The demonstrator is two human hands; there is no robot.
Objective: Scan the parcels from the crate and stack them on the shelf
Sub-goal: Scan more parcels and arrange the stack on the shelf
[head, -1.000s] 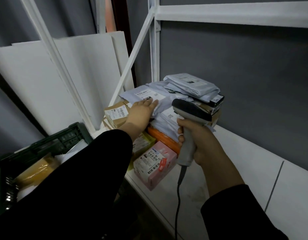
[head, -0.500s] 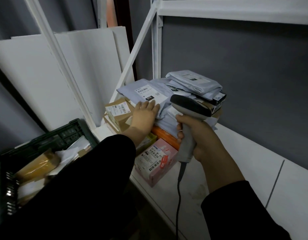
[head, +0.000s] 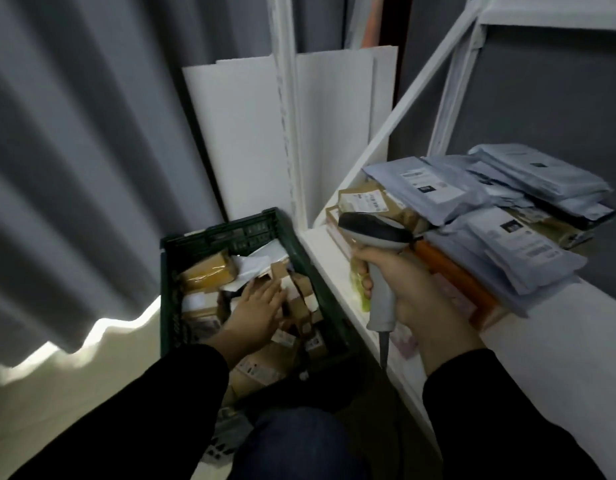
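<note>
We see a dark green crate (head: pixel 227 233) holding brown cardboard parcels (head: pixel 261 368) and one yellow parcel (head: pixel 206 271). The shelf (head: pixel 329 258) is white, and on it we find pale blue-grey mailers (head: pixel 528 265) with white labels printed in black, above an orange box (head: pixel 451 275). The scanner (head: pixel 381 306) is light grey with a black head. Our sleeves (head: pixel 154 410) are black, the curtain (head: pixel 74 150) grey, the boards (head: pixel 244 133) white.

The white shelf (head: pixel 593 341) to my right carries the pile: brown boxes (head: pixel 365 202) at its left end, an orange parcel (head: pixel 451 271) beside them, a yellow-green packet (head: pixel 357 289) and a pink box (head: pixel 405 341) near the front edge, and grey mailers (head: pixel 507 237) heaped on top. The green crate (head: pixel 230 233) stands on the floor (head: pixel 92 375) just beside the shelf, with white boards (head: pixel 244 133) leaning behind it.
</note>
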